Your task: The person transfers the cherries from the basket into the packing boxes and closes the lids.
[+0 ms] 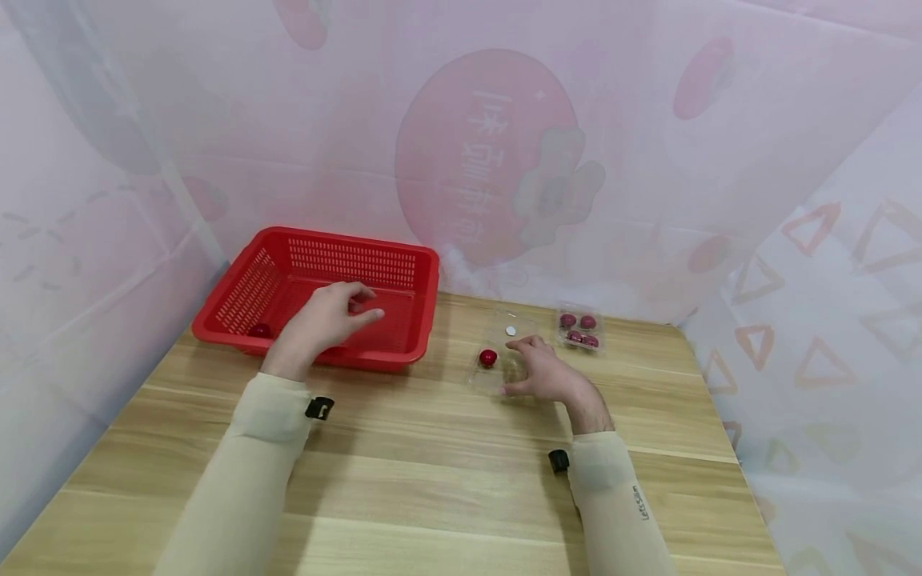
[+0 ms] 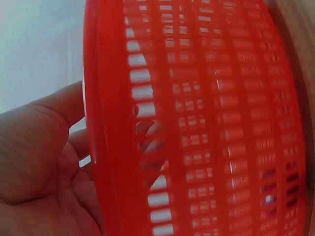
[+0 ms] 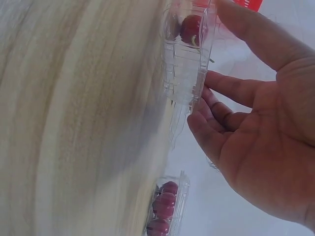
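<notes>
My left hand (image 1: 327, 320) hovers over the red slotted basket (image 1: 324, 364), thumb and fingers apart and loosely bent, with nothing showing between them. A dark red round fruit (image 1: 260, 330) lies in the basket's near left corner; in the left wrist view the basket's wall (image 2: 197, 128) covers part of the hand. At the right, a clear plastic box (image 1: 479, 380) lies with its lid folded back, a shiny red cherry-like fruit (image 1: 487, 358) inside. My right hand (image 1: 543, 372) spans the box's right part, fingertips (image 3: 212, 78) at its rim. The fruit's thin stem shows in the right wrist view.
Beyond my right hand stands another clear box (image 1: 601, 340) packed with several purplish-red fruits. A white sticker (image 1: 511, 330) shows on the folded-back lid. Printed cloth walls (image 1: 634, 200) rise behind and beside the wooden table (image 1: 432, 480).
</notes>
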Demonstrator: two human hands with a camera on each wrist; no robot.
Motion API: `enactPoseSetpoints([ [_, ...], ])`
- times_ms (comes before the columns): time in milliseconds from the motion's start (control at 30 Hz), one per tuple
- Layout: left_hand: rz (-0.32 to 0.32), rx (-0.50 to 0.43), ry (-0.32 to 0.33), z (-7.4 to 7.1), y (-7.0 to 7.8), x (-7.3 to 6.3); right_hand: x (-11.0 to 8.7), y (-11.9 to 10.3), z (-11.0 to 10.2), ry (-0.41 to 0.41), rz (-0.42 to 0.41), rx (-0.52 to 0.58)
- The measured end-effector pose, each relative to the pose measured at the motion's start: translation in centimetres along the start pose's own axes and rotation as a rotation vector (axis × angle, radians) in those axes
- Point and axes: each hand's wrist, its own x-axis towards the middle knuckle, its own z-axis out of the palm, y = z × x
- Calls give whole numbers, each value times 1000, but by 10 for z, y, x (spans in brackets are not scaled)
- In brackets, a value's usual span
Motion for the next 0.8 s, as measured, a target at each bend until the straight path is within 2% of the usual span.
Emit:
enactPoseSetpoints([
  [333,-9,84,-99,-19,-28,-1,2,1,2,1,22,-6],
  [633,-65,141,-221,-32,-43,4,2,-1,2,8,29,6],
  [800,-90,189,-266,-35,-51,9,2,-1,2,6,31,2],
])
